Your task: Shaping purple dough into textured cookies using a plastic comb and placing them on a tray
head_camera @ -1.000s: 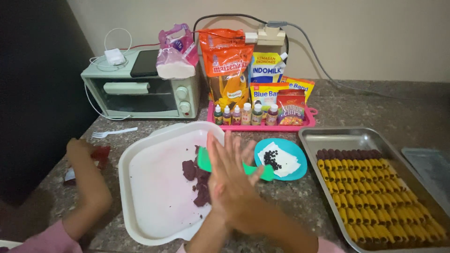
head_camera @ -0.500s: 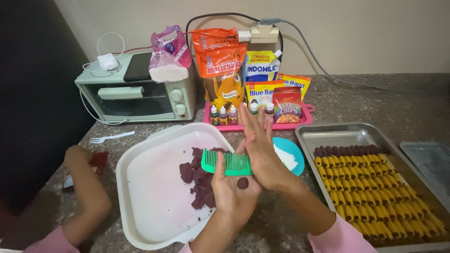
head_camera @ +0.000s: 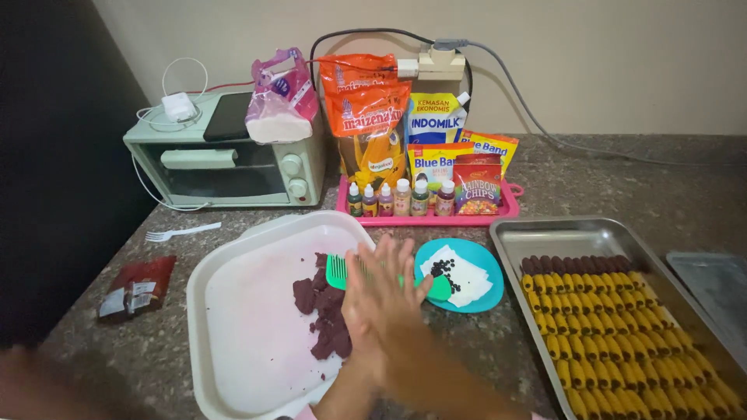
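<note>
My left hand (head_camera: 354, 315) and my right hand (head_camera: 398, 292) are pressed palm to palm, fingers straight, over the right edge of a white tray (head_camera: 249, 334). Anything between the palms is hidden. A lump of dark purple dough (head_camera: 331, 330) lies in the tray just left of my hands. Behind them a green comb (head_camera: 338, 271) reaches from the tray to a blue plate (head_camera: 482, 260), which holds white paper and dark chips (head_camera: 443, 268). To the right stands a metal baking tray (head_camera: 545, 232) with rows of yellow and brown shaped pieces (head_camera: 622, 327).
At the back stand a pale green toaster oven (head_camera: 233, 167) and a pink tray (head_camera: 424, 215) of small bottles and packets. A white fork (head_camera: 183, 231) and a red packet (head_camera: 140, 286) lie at the left. Another person's blurred arm (head_camera: 47, 385) shows bottom left.
My hands have come together and shifted lower, sliding palm over palm in front of the comb. The other person's arm has drawn back from the red packet toward the bottom left corner.
</note>
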